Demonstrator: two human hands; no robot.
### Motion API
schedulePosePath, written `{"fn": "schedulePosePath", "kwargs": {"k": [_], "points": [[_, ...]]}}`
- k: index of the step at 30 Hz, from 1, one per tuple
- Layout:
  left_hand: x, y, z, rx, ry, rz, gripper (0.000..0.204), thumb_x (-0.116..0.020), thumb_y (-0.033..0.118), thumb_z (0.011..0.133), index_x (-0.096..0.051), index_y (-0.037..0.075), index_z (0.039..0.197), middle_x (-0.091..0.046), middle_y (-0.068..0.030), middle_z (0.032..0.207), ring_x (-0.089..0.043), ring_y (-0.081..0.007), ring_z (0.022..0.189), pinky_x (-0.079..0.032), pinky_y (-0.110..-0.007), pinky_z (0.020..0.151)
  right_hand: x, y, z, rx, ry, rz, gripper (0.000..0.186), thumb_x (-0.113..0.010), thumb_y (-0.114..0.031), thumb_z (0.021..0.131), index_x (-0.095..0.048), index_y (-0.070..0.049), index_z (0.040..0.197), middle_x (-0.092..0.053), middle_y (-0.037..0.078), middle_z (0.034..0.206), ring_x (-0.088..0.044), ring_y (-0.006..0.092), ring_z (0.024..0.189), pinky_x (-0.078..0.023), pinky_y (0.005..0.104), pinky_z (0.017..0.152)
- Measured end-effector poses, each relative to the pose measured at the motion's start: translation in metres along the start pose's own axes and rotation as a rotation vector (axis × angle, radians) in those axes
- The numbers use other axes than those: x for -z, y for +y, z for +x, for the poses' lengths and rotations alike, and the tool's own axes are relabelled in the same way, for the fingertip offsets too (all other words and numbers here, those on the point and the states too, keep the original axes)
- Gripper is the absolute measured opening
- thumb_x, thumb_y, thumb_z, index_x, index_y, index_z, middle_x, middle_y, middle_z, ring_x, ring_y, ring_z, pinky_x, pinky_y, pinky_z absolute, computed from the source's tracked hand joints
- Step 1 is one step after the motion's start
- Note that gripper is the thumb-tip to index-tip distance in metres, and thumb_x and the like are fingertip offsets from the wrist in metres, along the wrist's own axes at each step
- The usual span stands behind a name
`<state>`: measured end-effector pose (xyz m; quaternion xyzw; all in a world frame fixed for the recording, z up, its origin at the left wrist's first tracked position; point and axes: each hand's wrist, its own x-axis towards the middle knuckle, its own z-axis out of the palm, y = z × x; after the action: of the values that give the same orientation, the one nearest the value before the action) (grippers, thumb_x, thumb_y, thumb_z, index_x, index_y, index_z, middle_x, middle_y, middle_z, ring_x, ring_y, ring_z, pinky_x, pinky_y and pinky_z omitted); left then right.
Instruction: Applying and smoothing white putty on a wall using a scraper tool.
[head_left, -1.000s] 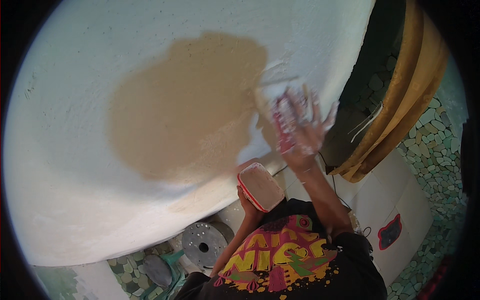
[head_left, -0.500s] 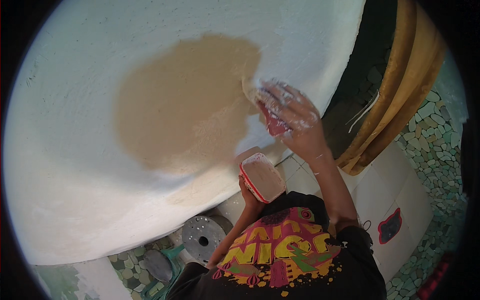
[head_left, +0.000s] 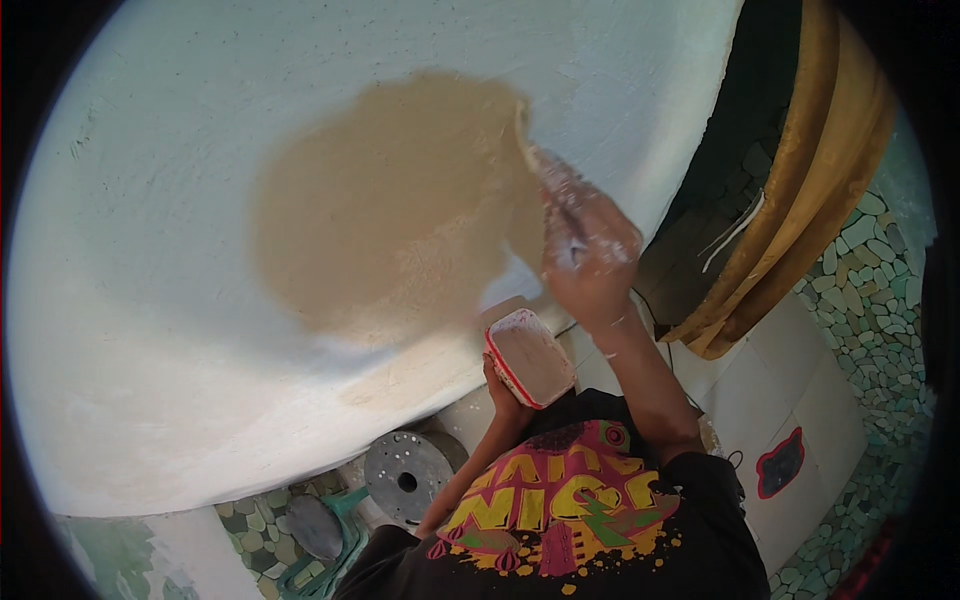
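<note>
My right hand (head_left: 585,235), smeared with white paste, has its fingers closed on a putty scraper. Only a thin, paste-coated edge of the scraper (head_left: 524,132) shows beyond my fingertips; the rest is hidden by the hand. That edge is at the right rim of a wet-looking beige patch (head_left: 390,190) on the white curved wall (head_left: 160,370). Low in front of my chest, my left hand (head_left: 506,398) grips a small rectangular tub (head_left: 517,385) by its left side. The tub has a red band below its pale rim and holds pinkish-beige paste.
A grey round disc with holes (head_left: 385,465) stands on the floor below the wall, beside a green stool-like thing (head_left: 345,525). To the right hang brown folds (head_left: 800,200) near thin white wires. A dark, red-rimmed piece (head_left: 780,465) lies on pale tiles.
My right hand has turned at the wrist and its fingertips have risen along the patch's right edge. The scraper's red face no longer shows. My left hand still holds the tub in nearly the same place.
</note>
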<state>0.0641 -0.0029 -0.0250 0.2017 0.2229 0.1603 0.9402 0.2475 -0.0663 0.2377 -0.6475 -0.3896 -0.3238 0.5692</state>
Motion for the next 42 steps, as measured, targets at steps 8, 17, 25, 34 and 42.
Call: {"fn": "schedulePosePath", "kwargs": {"k": [8,17,25,34,42], "points": [[-0.001,0.001,0.001,0.008,0.028,0.023,0.081,-0.027,0.071,0.101,-0.036,0.013,0.157,-0.051,-0.0159,0.150,-0.052,-0.0377,0.135,-0.041,-0.057,0.113,0.011,-0.012,-0.007,-0.183,-0.044,0.209,0.051,-0.063,0.012,0.084,-0.066,-0.002,0.132,-0.072,0.020,0.118,-0.073,0.0343,0.105,-0.060,0.0365,0.090],[0.004,0.001,0.004,0.001,-0.035,0.000,0.078,-0.030,0.069,0.102,-0.039,0.012,0.155,-0.053,-0.0149,0.149,-0.054,-0.0358,0.135,-0.042,-0.054,0.114,-0.001,-0.019,-0.014,-0.134,-0.099,0.134,0.071,-0.057,0.018,0.076,-0.059,-0.008,0.143,-0.066,0.018,0.133,-0.073,0.0278,0.107,-0.061,0.0353,0.085],[0.003,0.001,0.004,0.089,-0.015,0.031,0.079,-0.030,0.070,0.101,-0.037,0.013,0.156,-0.052,-0.0142,0.150,-0.053,-0.0365,0.136,-0.041,-0.055,0.115,0.007,-0.002,-0.004,0.022,0.037,-0.055,0.067,-0.060,0.016,0.074,-0.065,-0.008,0.137,-0.066,0.018,0.133,-0.072,0.0329,0.105,-0.061,0.0368,0.086],[-0.012,0.004,0.004,0.029,0.015,0.074,0.082,-0.029,0.073,0.100,-0.035,0.015,0.158,-0.049,-0.0137,0.153,-0.050,-0.0370,0.138,-0.040,-0.057,0.116,0.001,-0.013,-0.018,-0.004,-0.199,-0.012,0.074,-0.068,0.011,0.069,-0.065,-0.015,0.138,-0.065,0.011,0.136,-0.070,0.0311,0.112,-0.061,0.0380,0.088],[-0.007,0.004,0.007,0.122,-0.024,0.020,0.081,-0.029,0.071,0.101,-0.034,0.015,0.159,-0.047,-0.0135,0.155,-0.049,-0.0373,0.139,-0.039,-0.057,0.117,0.012,0.007,0.005,0.095,-0.006,-0.038,0.065,-0.066,0.012,0.071,-0.068,-0.007,0.133,-0.068,0.012,0.134,-0.067,0.0333,0.118,-0.056,0.0422,0.098]]}}
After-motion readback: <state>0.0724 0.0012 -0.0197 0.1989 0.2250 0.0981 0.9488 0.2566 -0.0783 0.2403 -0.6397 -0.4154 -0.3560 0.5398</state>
